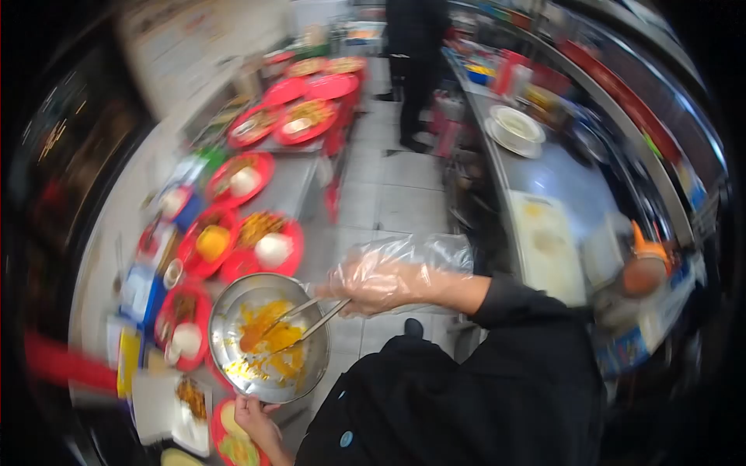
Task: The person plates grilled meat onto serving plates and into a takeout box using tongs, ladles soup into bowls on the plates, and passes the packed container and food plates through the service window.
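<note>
My right hand point(373, 279), in a clear plastic glove, is closed around metal tongs point(330, 317). The tips of the tongs reach into a round metal bowl point(223, 311), among orange-yellow food pieces point(287, 359) whose kind I cannot make out. At the bowl's lower rim, my left hand point(256, 419) is bare and grips the edge. Just beyond the bowl stands a red plate point(237, 268) with a white mound of rice point(273, 249) and browned food. Below my left hand lies another red plate point(220, 441) with pale and green food.
Several red plates of food line the left counter point(299, 182), with a white takeaway box point(155, 408) near the front. A person in dark clothes point(416, 54) stands up the tiled aisle point(373, 194). On the right counter are a cutting board point(548, 264) and stacked white plates point(517, 147).
</note>
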The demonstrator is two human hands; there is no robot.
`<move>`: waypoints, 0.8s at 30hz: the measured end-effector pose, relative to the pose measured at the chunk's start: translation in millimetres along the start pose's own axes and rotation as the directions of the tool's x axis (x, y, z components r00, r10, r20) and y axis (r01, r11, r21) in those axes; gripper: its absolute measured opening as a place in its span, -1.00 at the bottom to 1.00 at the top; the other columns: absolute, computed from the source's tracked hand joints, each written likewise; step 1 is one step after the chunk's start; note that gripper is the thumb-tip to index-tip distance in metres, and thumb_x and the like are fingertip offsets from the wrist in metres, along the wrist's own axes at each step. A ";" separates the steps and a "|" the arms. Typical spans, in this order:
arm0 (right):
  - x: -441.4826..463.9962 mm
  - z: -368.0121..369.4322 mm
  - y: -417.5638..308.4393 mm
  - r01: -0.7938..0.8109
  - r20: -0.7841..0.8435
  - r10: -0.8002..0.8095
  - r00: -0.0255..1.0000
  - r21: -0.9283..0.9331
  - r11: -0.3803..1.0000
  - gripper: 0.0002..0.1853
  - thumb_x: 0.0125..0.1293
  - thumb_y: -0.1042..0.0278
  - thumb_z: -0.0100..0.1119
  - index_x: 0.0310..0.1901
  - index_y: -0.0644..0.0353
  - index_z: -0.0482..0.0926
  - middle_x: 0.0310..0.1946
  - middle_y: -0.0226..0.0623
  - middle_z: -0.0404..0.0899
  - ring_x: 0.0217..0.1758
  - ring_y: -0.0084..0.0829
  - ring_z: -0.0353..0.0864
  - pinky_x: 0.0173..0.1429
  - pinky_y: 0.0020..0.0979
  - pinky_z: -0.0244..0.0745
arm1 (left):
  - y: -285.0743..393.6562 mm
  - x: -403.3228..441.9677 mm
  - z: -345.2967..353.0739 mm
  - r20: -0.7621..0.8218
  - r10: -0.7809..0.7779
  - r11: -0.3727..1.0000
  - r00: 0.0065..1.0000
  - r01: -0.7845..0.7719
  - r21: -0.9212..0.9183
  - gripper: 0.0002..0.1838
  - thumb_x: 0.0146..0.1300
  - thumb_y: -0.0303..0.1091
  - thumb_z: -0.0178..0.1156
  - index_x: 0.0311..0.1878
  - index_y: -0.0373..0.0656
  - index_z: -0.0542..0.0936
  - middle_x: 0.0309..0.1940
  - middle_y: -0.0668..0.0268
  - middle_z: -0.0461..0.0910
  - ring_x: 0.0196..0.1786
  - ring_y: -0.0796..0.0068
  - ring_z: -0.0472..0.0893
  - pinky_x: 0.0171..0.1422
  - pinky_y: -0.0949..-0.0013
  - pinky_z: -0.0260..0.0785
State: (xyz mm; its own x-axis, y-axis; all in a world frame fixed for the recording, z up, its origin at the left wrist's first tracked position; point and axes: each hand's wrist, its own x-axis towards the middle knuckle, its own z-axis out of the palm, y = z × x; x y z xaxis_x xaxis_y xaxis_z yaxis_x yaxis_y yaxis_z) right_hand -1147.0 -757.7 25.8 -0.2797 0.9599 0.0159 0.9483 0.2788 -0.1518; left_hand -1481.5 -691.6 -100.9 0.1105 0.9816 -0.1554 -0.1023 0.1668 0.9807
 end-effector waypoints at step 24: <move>-491.7 15.5 213.6 0.607 -0.153 0.684 -0.714 0.353 0.712 -0.64 0.36 0.04 -0.03 -0.20 0.26 0.37 -0.37 -0.25 0.46 -0.48 -0.45 0.43 -0.43 -0.47 0.40 | -182.2 -181.1 854.7 0.938 -0.308 0.918 -0.158 0.211 0.337 -0.80 0.22 -0.52 -0.03 -0.28 -0.56 0.38 -0.36 -0.05 0.52 -0.34 0.13 0.64 -0.25 0.34 0.61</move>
State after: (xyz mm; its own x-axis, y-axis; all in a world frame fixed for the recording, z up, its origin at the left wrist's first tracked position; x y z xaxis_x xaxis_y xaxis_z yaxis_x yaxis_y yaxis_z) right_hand -809.3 -1170.6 -29.8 0.8709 -0.4901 0.0359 0.4526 0.7715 -0.4471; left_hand -638.0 -978.8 -149.9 0.9415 -0.2934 -0.1658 0.2622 0.3286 0.9073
